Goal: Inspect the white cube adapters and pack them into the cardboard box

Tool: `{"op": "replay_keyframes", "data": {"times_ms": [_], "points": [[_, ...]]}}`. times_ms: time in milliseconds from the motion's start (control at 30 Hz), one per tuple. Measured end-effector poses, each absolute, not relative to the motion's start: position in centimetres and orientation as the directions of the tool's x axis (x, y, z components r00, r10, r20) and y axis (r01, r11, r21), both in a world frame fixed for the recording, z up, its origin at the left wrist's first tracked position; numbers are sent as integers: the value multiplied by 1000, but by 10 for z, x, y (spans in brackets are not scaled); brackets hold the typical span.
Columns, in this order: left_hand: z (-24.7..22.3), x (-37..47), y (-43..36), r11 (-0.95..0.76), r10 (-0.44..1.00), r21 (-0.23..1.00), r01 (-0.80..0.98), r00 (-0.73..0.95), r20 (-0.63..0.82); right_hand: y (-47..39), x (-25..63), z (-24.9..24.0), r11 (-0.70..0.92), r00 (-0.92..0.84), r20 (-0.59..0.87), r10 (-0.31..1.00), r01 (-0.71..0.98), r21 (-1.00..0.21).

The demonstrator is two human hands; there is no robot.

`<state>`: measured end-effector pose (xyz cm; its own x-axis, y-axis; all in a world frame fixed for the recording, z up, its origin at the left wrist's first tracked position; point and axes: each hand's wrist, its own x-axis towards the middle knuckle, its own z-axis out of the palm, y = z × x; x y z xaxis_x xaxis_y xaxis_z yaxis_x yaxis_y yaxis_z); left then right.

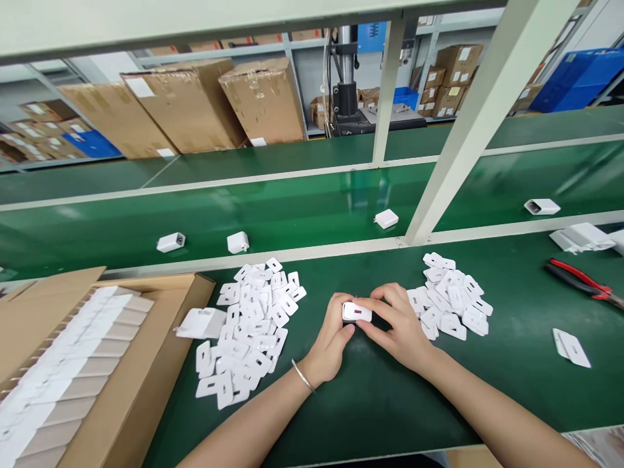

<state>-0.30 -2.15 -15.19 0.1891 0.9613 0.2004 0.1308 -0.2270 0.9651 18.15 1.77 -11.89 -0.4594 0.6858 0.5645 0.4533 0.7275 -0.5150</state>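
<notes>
Between my two hands is a white charger housing with a white faceplate [361,312] at its end; a small red spot shows in the plate's slot. My left hand [333,338] is wrapped round the housing from the left, with a bangle on its wrist. Thumb and fingers of my right hand [397,323] pinch the faceplate from the right. One pile of slotted white faceplates [253,325] lies left of my hands. Another pile of faceplates [451,292] lies just beyond my right hand.
An open carton [160,364] of white housings in dividers stands at left. Loose chargers [387,218] sit on the green conveyor [312,208] behind a pale rail. Red-and-black pliers [580,279] lie at right, near two plates [571,348]. A slanted metal post [468,130] rises ahead.
</notes>
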Motion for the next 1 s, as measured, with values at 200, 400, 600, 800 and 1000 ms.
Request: {"op": "replay_keyframes", "data": {"times_ms": [200, 400, 600, 800, 1000], "points": [[-152, 1, -22, -248, 967, 946, 207, 108, 230, 17, 182, -120, 697, -490, 502, 713, 421, -580], [-156, -1, -25, -474, 880, 855, 212, 101, 463, 13, 181, -119, 367, -528, 183, 830, 268, -891], [-156, -7, -24, -472, 879, 809, 350, 115, 463, 14, 175, -122, 194, -557, 96, 825, 120, -974], [-155, -11, -11, -433, 901, 822, 369, 155, 404, 21, 175, -134, 262, -451, 176, 875, 136, -955], [-155, -9, -8, -486, 871, 814, 318, 102, 480, 21, 172, -137, 188, -503, 122, 855, 83, -979]]}}
